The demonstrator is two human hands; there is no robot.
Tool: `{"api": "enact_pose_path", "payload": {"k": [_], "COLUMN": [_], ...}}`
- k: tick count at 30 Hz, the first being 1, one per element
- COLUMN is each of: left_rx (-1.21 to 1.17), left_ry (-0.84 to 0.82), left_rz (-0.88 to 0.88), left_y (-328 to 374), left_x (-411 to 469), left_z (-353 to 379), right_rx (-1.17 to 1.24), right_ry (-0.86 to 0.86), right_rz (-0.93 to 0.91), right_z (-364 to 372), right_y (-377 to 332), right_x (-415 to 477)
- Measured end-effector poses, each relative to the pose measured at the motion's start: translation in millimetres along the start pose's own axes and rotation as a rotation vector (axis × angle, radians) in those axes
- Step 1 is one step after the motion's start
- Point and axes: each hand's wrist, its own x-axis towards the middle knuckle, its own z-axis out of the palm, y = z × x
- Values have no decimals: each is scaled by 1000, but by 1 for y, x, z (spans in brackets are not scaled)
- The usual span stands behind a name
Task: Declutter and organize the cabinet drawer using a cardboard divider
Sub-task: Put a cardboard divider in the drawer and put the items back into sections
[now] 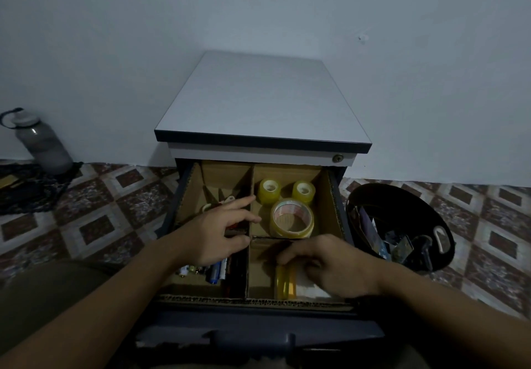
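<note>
The cardboard divider (247,271) sits in the drawer (258,322), its centre wall beside the left hand's (218,230) spread fingertips. It looks light and bendable; pinch a top edge. The right hand's (336,265) fingers curl over a yellow roll (286,282); the blur hides any grip.

Left hand (221,233) spread, fingers over cardboard divider (224,174). Right hand (330,265) curled, blurred, over yellow tape (284,282). Three tape rolls (290,232) just beyond right hand.

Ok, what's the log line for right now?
drawer open | cardboard divider in | left hand over left compartments, fingers spread | right hand in near-right compartment, grip unclear | big tape roll far-right
</note>
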Motion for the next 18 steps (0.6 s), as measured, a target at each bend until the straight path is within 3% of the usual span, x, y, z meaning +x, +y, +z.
{"api": "enact_pose_path", "payload": {"k": [4, 8, 13, 18], "left_rx": [-2, 52, 125, 18], "left_ry": [109, 265, 408, 411], "left_rz": [17, -17, -215, -273], "left_y": [-6, -15, -28, -47], "left_x": [-15, -28, -34, -38], "left_z": [-2, -11, -16, -14], "right_rx": [280, 165, 74, 305], "right_ry": [356, 566, 588, 475], "right_rz": [14, 162, 520, 556], "right_z": [-7, -21, -34, -26], "right_y": [1, 7, 34, 36], "right_x": [-10, -3, 18, 20]}}
